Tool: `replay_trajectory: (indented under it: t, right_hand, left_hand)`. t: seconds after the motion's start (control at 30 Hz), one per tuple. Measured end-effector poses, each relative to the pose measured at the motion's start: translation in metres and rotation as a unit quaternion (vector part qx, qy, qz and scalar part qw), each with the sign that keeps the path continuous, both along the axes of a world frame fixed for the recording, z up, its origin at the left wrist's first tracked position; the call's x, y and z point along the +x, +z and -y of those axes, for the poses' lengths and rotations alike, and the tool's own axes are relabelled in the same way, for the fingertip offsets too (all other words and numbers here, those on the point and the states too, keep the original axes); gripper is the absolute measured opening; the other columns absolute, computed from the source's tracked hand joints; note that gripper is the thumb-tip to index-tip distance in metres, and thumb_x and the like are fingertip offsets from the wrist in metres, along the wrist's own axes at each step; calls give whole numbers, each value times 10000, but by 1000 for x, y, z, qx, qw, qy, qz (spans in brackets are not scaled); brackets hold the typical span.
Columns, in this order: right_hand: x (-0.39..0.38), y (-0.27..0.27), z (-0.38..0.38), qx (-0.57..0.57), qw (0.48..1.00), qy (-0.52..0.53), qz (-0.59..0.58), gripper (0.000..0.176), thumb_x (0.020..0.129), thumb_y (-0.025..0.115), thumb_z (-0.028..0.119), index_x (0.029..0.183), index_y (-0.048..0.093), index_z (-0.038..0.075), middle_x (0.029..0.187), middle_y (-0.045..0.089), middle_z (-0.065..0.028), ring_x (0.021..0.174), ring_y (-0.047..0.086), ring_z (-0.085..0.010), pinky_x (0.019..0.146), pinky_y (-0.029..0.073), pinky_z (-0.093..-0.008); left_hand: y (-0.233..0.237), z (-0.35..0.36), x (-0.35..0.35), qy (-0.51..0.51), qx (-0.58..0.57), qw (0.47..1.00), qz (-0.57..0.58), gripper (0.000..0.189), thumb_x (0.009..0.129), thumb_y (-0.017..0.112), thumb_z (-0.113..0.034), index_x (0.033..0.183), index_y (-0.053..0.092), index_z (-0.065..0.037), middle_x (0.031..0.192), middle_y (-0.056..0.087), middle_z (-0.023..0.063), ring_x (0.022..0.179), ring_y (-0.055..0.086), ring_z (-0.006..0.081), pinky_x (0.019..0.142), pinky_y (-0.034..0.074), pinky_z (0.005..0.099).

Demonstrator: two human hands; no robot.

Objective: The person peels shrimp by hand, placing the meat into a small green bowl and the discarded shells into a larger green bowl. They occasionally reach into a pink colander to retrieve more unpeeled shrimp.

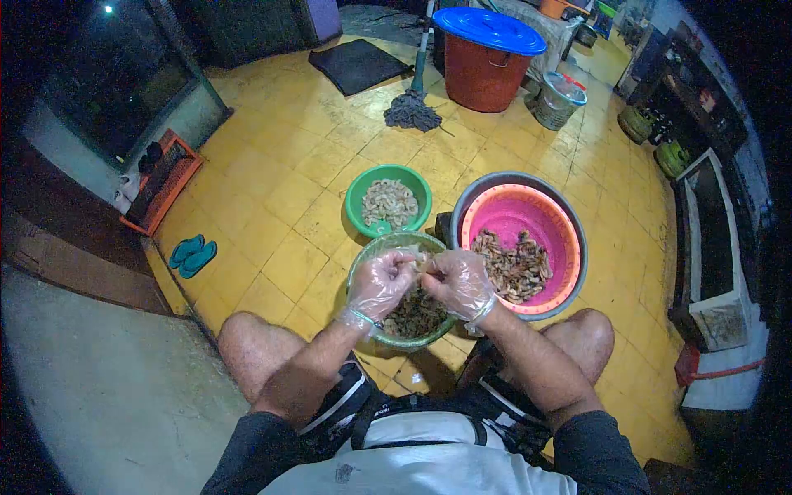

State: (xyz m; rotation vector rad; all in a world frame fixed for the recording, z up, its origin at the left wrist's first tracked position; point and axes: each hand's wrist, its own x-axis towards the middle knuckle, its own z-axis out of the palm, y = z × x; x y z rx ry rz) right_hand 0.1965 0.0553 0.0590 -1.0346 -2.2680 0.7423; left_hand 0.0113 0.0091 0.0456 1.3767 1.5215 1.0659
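Observation:
Both of my hands wear clear plastic gloves and meet in front of me. My left hand (379,285) and my right hand (462,283) pinch a small shrimp (422,263), mostly hidden by the fingers. Below them stands a green bowl (410,344) holding a dark heap of shrimp shells (412,318). Just beyond it, a brighter green basin (355,203) contains pale peeled shrimp (389,203). To the right, a pink colander (561,224) sits inside a grey basin (583,256), with brownish unpeeled shrimp (516,266) in it.
Yellow tiles (280,190) cover the floor. Teal flip-flops (193,256) and an orange rack (172,183) are at left. Farther off are a mop (414,110), a dark mat (360,66), a red tub (485,80) with a blue lid and a bucket (556,106). A shelf frame (716,247) stands at right.

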Motion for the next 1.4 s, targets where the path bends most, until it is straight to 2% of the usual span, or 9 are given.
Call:
replay_trajectory:
  t: [0.13, 0.37, 0.43, 0.53, 0.77, 1.1, 1.23, 1.3, 1.4]
  right_hand:
    - [-1, -2, 2, -13, 998, -1, -56, 162, 780, 692, 189, 885, 703, 66, 757, 651, -189, 711, 631, -380, 671, 499, -473]
    - [-7, 1, 4, 160, 987, -9, 21, 103, 785, 645, 166, 850, 677, 91, 712, 646, -157, 674, 652, -348, 629, 508, -466]
    - [-7, -8, 7, 192, 981, -21, 20, 85, 783, 635, 171, 819, 669, 102, 684, 640, -147, 645, 652, -337, 600, 507, -468]
    - [-8, -19, 5, 217, 968, -9, 129, 130, 765, 621, 214, 700, 644, 103, 603, 617, -140, 526, 628, -317, 480, 471, -473]
    - [-9, -28, 10, 199, 978, -20, 66, 195, 783, 620, 256, 713, 631, 75, 673, 643, -138, 648, 654, -335, 556, 487, -457]
    - [-4, -26, -3, -85, 990, -110, 19, 282, 832, 557, 277, 812, 673, 21, 823, 655, -242, 780, 651, -409, 733, 515, -516]
    - [5, -13, -11, -160, 960, -18, 231, 281, 822, 565, 256, 952, 670, 30, 867, 665, -246, 822, 659, -414, 774, 517, -522]
    - [1, -30, -11, -143, 961, -20, 237, 273, 827, 558, 218, 998, 662, 33, 905, 672, -243, 851, 657, -418, 773, 514, -516]
    - [-4, -45, -9, -158, 983, 16, -89, 291, 861, 581, 225, 1063, 676, 39, 921, 674, -234, 860, 663, -365, 764, 506, -465]
  left_hand:
    - [-19, -13, -12, 26, -19, 997, 68, 227, 888, 683, -107, 1090, 671, -6, 893, 689, 41, 701, 587, 55, 640, 506, 222]
    - [-20, -5, 1, -29, -5, 987, 157, 257, 883, 679, -75, 1126, 669, 10, 883, 688, 31, 681, 588, 62, 620, 500, 223]
    - [1, 0, 3, -44, -103, 987, 114, 249, 866, 697, -77, 1098, 690, 15, 860, 697, 38, 690, 599, 67, 637, 507, 222]
    - [-10, 2, 0, -50, -60, 996, 50, 229, 851, 713, -96, 1052, 713, 14, 860, 712, 47, 710, 615, 74, 659, 510, 224]
    - [-3, 4, 7, -22, -57, 998, 2, 222, 815, 735, -108, 991, 728, 25, 855, 719, 48, 744, 614, 70, 674, 503, 234]
    - [-4, -1, -4, -14, -18, 999, -27, 191, 803, 723, -100, 952, 725, 20, 836, 719, 58, 734, 624, 83, 679, 509, 245]
    - [-6, -6, -13, 4, -56, 998, 1, 218, 814, 752, -151, 951, 709, 14, 853, 719, 74, 747, 644, 95, 697, 524, 254]
    - [-3, -6, -13, 4, -57, 998, 33, 222, 814, 753, -153, 957, 703, 11, 864, 716, 68, 744, 638, 92, 703, 528, 257]
    - [-18, -7, -16, -9, -69, 997, 38, 223, 820, 744, -149, 969, 699, 10, 865, 712, 67, 761, 643, 105, 721, 532, 264]
